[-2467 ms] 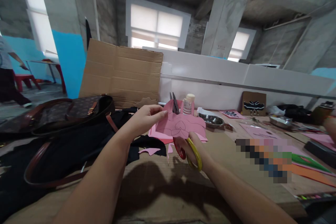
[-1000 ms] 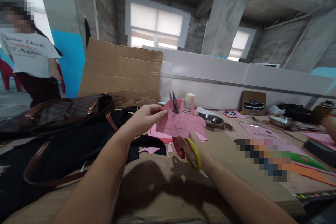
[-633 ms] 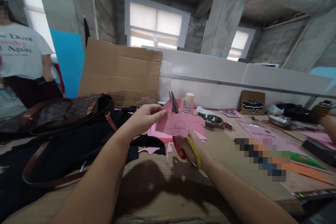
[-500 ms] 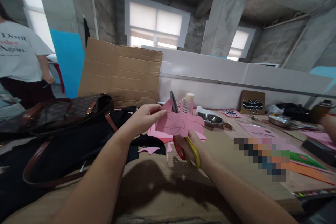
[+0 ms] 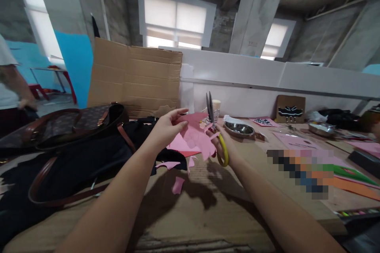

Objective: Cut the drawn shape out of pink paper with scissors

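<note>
My left hand [image 5: 169, 128] pinches the left edge of a cut pink paper [image 5: 197, 136] between thumb and fingers, above the cardboard-topped table. My right hand [image 5: 224, 142] is closed on scissors [image 5: 210, 112] with a yellow handle loop. Their dark blades point up at the paper's right side, slightly apart. Thin cut strips of the paper stick out near the right fingers, which are partly hidden. Below lie a small pink scrap [image 5: 178, 185] and other offcuts. More pink and red sheets [image 5: 181, 148] lie behind the held paper.
A black cloth [image 5: 89, 166] and a brown handbag [image 5: 71, 122] cover the left side. Behind stand a cardboard panel [image 5: 136, 83] and a pale cup [image 5: 216, 108]. A metal bowl [image 5: 239, 129] sits right of centre. A person's arm [image 5: 18, 85] shows at far left.
The pink paper has been turned, and its drawn lines no longer face me. My right hand and scissors shifted up and right. Another scrap now lies on the cardboard. The person at left moved leftward.
</note>
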### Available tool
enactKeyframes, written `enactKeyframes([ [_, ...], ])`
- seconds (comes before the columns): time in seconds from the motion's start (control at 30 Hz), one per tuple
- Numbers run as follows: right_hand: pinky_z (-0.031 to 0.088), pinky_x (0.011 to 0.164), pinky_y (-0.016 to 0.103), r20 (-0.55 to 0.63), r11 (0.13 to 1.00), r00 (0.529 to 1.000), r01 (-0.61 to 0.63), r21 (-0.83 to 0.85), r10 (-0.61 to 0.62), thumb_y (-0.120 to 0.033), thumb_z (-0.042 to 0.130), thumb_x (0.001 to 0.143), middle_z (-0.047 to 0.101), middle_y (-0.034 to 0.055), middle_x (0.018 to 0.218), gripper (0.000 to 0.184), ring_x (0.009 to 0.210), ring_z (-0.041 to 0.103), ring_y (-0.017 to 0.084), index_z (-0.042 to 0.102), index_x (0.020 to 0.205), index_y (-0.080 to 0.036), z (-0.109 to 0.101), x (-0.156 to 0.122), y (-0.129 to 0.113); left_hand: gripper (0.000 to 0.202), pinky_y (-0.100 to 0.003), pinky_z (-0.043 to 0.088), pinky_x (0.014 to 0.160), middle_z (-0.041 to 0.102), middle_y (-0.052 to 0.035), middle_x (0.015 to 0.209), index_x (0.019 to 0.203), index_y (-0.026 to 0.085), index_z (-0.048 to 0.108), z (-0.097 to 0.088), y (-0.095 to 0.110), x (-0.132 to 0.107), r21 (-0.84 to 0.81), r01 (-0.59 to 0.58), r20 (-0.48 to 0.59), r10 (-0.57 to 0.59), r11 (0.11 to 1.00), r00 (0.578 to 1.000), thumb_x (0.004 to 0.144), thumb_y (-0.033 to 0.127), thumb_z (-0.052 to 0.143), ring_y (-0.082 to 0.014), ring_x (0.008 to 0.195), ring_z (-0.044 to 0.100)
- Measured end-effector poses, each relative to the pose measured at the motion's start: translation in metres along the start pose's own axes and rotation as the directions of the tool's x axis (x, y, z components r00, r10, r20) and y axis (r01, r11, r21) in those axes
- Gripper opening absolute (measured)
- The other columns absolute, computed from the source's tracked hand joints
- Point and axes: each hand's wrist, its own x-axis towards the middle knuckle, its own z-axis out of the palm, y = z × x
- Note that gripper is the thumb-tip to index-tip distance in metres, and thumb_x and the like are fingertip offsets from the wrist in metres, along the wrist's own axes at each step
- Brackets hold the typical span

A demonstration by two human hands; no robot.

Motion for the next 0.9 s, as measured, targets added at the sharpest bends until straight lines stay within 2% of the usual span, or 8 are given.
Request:
enactKeyframes([
  [0.07,0.039,0.042,0.020,-0.039,0.999,0.999,0.029,0.043,-0.027,-0.057,0.059,0.084,0.051,-0.0048,0.070,0.043,0.051,0.050,0.011,0.047,0.107,-0.022,-0.008,0.005,0.000,0.068,-0.028,0.051,0.080,0.071,-0.0094,0.106,0.138,0.012,0.054,0.005,-0.005,0.001,-0.003,0.029,-0.005,-0.029,1.000,1.000,0.075,0.028,0.074,-0.0157,0.086,0.065],
  [0.23,0.050,0.055,0.026,-0.053,0.984,0.993,0.115,0.138,-0.109,-0.056,0.063,0.084,0.054,-0.0022,0.075,0.046,0.061,0.056,0.014,0.049,0.110,-0.021,-0.018,0.006,-0.004,0.056,-0.032,0.052,0.085,0.072,-0.0112,0.106,0.134,0.012,0.058,0.021,-0.007,-0.004,0.162,0.028,0.005,-0.029,0.986,1.000,0.081,0.025,0.069,-0.0191,0.093,0.067],
  [0.43,0.052,0.073,0.032,0.096,0.968,0.964,0.249,-0.006,-0.247,-0.027,0.065,0.080,0.064,0.0030,0.087,0.032,0.077,0.060,0.019,0.056,0.110,-0.020,-0.003,-0.007,-0.008,0.045,-0.035,0.052,0.089,0.073,-0.0085,0.099,0.130,0.015,0.061,0.038,-0.012,-0.015,0.296,-0.063,0.126,0.027,0.953,0.992,0.086,0.023,0.063,-0.0209,0.091,0.068],
  [0.53,0.052,0.074,0.032,0.115,0.974,0.968,0.222,0.036,-0.225,-0.019,0.060,0.077,0.061,0.0006,0.085,0.035,0.074,0.059,0.017,0.055,0.112,-0.020,0.010,-0.014,-0.005,0.049,-0.034,0.051,0.089,0.073,-0.0075,0.101,0.136,0.017,0.056,0.029,-0.018,-0.016,0.278,-0.077,0.163,0.032,0.957,0.986,0.089,0.031,0.063,-0.0202,0.092,0.068],
  [0.63,0.051,0.078,0.032,0.030,0.958,0.958,0.283,0.041,-0.284,-0.020,0.059,0.079,0.060,0.0023,0.091,0.034,0.080,0.059,0.018,0.054,0.113,-0.021,0.016,-0.019,-0.002,0.051,-0.032,0.052,0.086,0.072,-0.0083,0.112,0.130,0.017,0.060,0.011,-0.030,-0.017,0.276,-0.059,0.199,0.003,0.959,0.980,0.085,0.042,0.068,-0.0212,0.098,0.067],
  [0.73,0.049,0.079,0.031,-0.024,0.954,0.954,0.299,0.026,-0.299,-0.020,0.059,0.081,0.059,0.0022,0.093,0.033,0.084,0.058,0.017,0.053,0.113,-0.022,0.015,-0.019,-0.001,0.043,-0.029,0.051,0.068,0.074,-0.0070,0.094,0.101,0.015,0.071,-0.003,-0.041,-0.021,0.336,0.119,0.243,-0.208,0.934,0.948,0.083,0.053,0.067,-0.0212,0.081,0.067],
  [0.8,0.048,0.073,0.029,-0.020,0.967,0.968,0.252,0.028,-0.251,-0.021,0.059,0.083,0.055,-0.0001,0.086,0.030,0.077,0.056,0.016,0.052,0.112,-0.022,0.015,-0.019,-0.001,0.044,-0.026,0.046,0.055,0.072,-0.0050,0.080,0.095,0.014,0.071,-0.007,-0.044,-0.025,0.340,0.209,0.260,-0.305,0.917,0.916,0.081,0.056,0.067,-0.0188,0.067,0.063],
  [0.9,0.045,0.063,0.028,0.031,0.987,0.986,0.161,0.028,-0.162,-0.032,0.059,0.089,0.053,-0.0007,0.082,0.028,0.068,0.051,0.015,0.050,0.113,-0.022,0.019,-0.020,0.001,0.039,-0.025,0.042,0.053,0.071,-0.0033,0.078,0.093,0.016,0.071,-0.012,-0.036,-0.028,0.347,0.145,0.186,-0.219,0.927,0.958,0.084,0.053,0.064,-0.0171,0.063,0.061],
])
